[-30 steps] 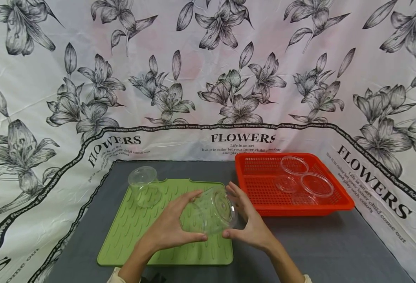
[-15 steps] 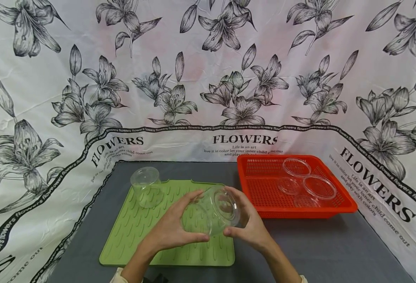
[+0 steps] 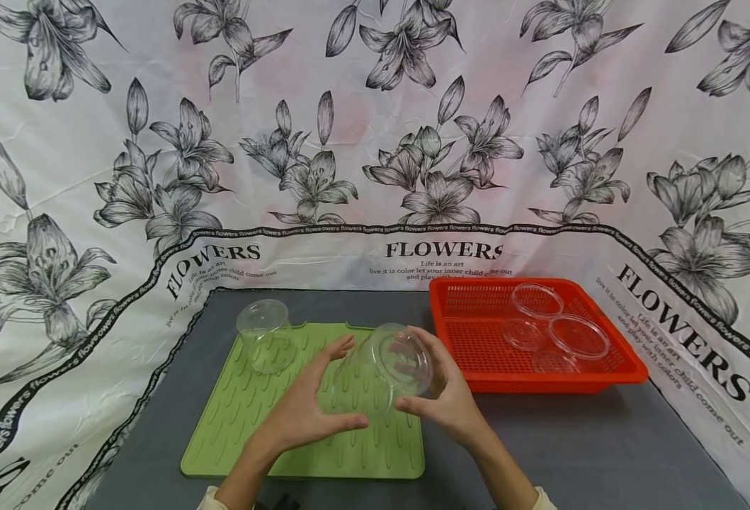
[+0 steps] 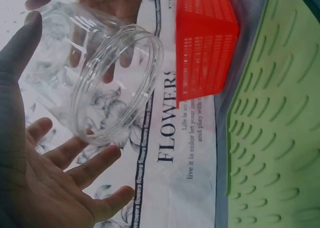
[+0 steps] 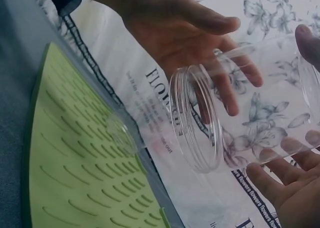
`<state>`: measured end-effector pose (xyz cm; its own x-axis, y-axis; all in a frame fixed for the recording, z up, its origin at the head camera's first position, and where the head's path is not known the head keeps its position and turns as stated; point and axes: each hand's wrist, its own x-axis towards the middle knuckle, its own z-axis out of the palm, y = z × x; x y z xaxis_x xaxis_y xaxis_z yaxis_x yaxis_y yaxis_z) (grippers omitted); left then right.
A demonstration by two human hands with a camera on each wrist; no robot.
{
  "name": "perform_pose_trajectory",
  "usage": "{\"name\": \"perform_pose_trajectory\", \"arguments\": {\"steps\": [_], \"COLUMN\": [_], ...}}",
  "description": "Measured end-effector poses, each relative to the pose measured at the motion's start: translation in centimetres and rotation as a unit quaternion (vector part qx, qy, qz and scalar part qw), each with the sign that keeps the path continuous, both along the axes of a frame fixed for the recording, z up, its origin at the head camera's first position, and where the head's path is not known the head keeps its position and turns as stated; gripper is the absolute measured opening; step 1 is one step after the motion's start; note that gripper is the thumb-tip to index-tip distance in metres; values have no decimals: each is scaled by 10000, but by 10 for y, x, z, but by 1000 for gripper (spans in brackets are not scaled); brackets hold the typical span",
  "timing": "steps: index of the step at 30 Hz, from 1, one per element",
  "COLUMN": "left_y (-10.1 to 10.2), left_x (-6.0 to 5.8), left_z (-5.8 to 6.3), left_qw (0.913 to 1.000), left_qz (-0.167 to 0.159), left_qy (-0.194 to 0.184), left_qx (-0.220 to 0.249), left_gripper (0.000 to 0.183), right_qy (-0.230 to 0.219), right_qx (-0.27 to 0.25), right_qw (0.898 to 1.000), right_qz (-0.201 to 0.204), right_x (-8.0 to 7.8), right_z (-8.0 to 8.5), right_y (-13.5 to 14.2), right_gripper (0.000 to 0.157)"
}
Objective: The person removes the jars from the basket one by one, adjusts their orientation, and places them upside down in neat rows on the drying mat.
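Observation:
A clear plastic jar [image 3: 403, 361] is held tilted above the green mat [image 3: 222, 432] by my right hand [image 3: 454, 407], whose thumb and fingers grip it near its base. In the left wrist view, the jar's ringed mouth [image 4: 117, 88] faces away from the right hand. My left hand [image 3: 304, 407] is spread around the mouth end, its thumb and fingers wide apart. The right wrist view shows that left hand [image 5: 175, 33] beyond the jar's rim. Another clear jar [image 3: 265, 340] stands on the mat's back left corner.
A red plastic basket [image 3: 540, 386] stands at the back right, with two clear jars [image 3: 578, 336] inside it. Grey cloth [image 3: 559, 453] covers the table, and a flower-printed curtain [image 3: 324, 262] hangs behind and at the sides.
My left hand has loosened and its fingers have moved a little left and apart from the jar. The jar has risen slightly in my right hand, its base turning more toward the head camera.

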<state>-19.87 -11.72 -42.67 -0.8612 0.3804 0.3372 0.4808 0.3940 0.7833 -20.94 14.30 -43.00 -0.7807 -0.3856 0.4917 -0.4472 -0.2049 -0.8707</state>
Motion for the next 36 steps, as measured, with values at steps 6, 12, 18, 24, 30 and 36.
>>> {"name": "perform_pose_trajectory", "arguments": {"steps": [6,12,18,24,30,36], "left_y": [-10,-20,-33,-45,-59,-71], "left_x": [-2,-5,-8,-13,-21,-32], "left_z": [-8,-19,-35,-48,-59,-66], "left_qw": [9999,9987,9943,9843,9690,9550], "left_qz": [65,262,550,923,1242,1526], "left_qy": [-143,-408,-545,-416,-80,58], "left_qx": [9,-172,-729,-1443,-2136,-2543], "left_gripper": [103,98,100,89,65,51], "right_qy": [-41,-173,-318,-384,-528,-674], "right_qx": [354,783,816,739,805,967], "right_qw": [9985,9923,9898,9896,9870,9835], "right_qz": [-406,-942,-1128,-1170,-1286,-1375], "right_x": [-4,-8,-11,-15,-23,-36], "right_z": [-2,-3,-5,-4,-1,6], "right_y": [-4,-7,-11,-15,-22,-28], "right_gripper": [92,91,92,92,94,96]}}
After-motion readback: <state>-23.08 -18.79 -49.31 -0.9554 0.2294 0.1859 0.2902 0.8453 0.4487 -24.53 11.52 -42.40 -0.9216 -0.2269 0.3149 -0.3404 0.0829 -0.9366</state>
